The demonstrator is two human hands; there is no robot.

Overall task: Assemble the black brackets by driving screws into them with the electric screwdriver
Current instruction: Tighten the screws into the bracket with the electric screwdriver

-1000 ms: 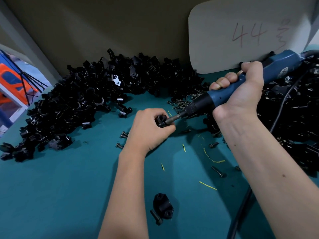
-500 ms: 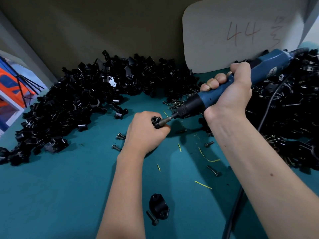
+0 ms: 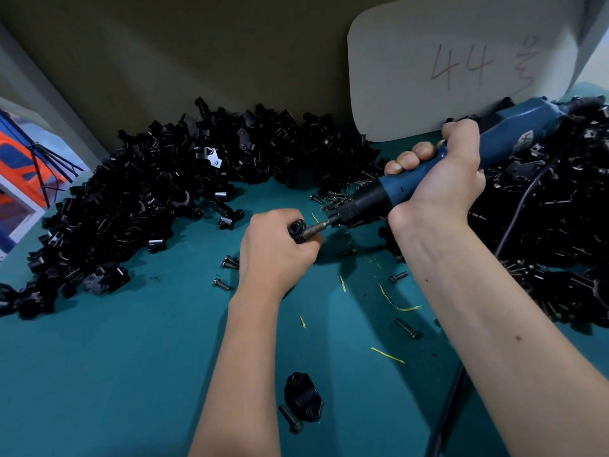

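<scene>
A: What lies nearest on the teal tabletop [image 3: 99, 374]?

B: One spare bracket [image 3: 303, 395] with a loose screw [image 3: 290, 418] touching its near left side, between the two forearms. Around it the tabletop is bare, the widest open room, mostly to the near left.

A: And the bracket being worked?

B: Further in, at the middle. The left hand [image 3: 275, 249] has its grip curled tight round a black bracket [image 3: 298, 229], only the top end showing above the fingers. The right hand [image 3: 438, 183] has its grip wrapped fully round the blue electric screwdriver [image 3: 428, 173], whose bit slants down leftward into that bracket.

A: So which step?

B: I judge a screw is being driven; the screw itself is hidden at the bit tip, so how deep it sits I cannot tell. The next move likely calls for keeping the bit in line with the hole, then backing the tool off to the right.

A: Any limits?

B: Stray screws [image 3: 407, 328] and yellow shavings lie to the right of the left hand, and the tool's cable [image 3: 451, 407] runs along the near right. Farther off, a pile of brackets [image 3: 131, 199] curves along the left and far sides; another heap [image 3: 560, 225] crowds the right, just beside the right hand. Behind stands a wall with a white card [image 3: 461, 67] marked 44.
</scene>
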